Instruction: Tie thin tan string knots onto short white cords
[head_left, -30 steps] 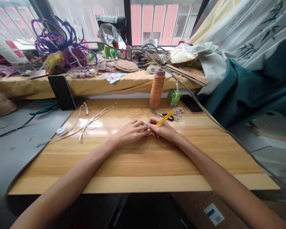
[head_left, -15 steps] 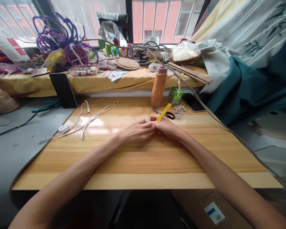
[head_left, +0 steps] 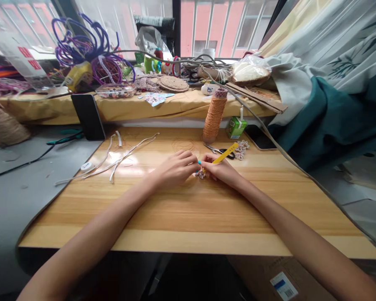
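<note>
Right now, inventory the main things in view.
Table: one, light brown, centre
Ledge: one, yellow, by window
Cord tangle: one, purple, ledge
Yarn cone: one, orange, table's back
Box: one, green, right of cone
Standing phone: one, black, left
Lying phone: one, black, right of box
Scissors: one, black-handled, before cone
Strips: several, white, table's left
Tool: one, yellow, table's middle
Looped clusters: two, pale, table's middle and beside scissors
Left hand: one, beside tool
Right hand: one, gripping tool

Bare forearms (head_left: pixel 113 223) angled inward, hands (head_left: pixel 178 168) (head_left: pixel 221 170) close together, fingers (head_left: pixel 189 160) curled
</note>
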A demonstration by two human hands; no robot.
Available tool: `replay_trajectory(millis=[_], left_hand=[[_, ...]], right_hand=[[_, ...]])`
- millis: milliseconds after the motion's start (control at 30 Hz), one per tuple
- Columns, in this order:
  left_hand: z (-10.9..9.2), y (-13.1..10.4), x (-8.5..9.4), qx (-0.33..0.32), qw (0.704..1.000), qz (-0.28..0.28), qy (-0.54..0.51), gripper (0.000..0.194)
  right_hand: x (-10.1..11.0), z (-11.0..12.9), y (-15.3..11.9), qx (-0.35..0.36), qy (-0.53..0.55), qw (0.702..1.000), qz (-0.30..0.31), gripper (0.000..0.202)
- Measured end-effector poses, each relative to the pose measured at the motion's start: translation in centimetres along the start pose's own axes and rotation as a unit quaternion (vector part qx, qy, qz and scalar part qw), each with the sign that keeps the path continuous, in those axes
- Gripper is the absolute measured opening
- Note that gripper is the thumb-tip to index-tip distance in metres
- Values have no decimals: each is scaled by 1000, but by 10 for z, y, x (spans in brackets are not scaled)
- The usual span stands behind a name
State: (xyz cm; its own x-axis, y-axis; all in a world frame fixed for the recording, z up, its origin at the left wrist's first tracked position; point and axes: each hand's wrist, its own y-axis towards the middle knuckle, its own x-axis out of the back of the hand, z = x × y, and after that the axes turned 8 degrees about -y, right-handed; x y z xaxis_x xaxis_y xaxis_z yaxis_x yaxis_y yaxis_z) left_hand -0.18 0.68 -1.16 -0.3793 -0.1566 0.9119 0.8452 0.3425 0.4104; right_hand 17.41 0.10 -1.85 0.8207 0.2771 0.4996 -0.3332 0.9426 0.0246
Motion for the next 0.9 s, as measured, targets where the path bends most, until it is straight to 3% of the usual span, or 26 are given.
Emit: replay_trajectory(millis=[200, 633, 900], left_hand=[[-9, 0, -3, -15, 999, 26, -16, 22], [-9, 7, -10, -45, 994, 49, 87, 26], [-17, 15, -8, 19, 994, 73, 78, 20]], right_hand=[[-5, 1, -1, 17, -20, 999, -38, 13], [-2, 4, -12, 106, -89, 989, -59, 16], [-2, 7, -14, 104, -184, 970, -120, 16]])
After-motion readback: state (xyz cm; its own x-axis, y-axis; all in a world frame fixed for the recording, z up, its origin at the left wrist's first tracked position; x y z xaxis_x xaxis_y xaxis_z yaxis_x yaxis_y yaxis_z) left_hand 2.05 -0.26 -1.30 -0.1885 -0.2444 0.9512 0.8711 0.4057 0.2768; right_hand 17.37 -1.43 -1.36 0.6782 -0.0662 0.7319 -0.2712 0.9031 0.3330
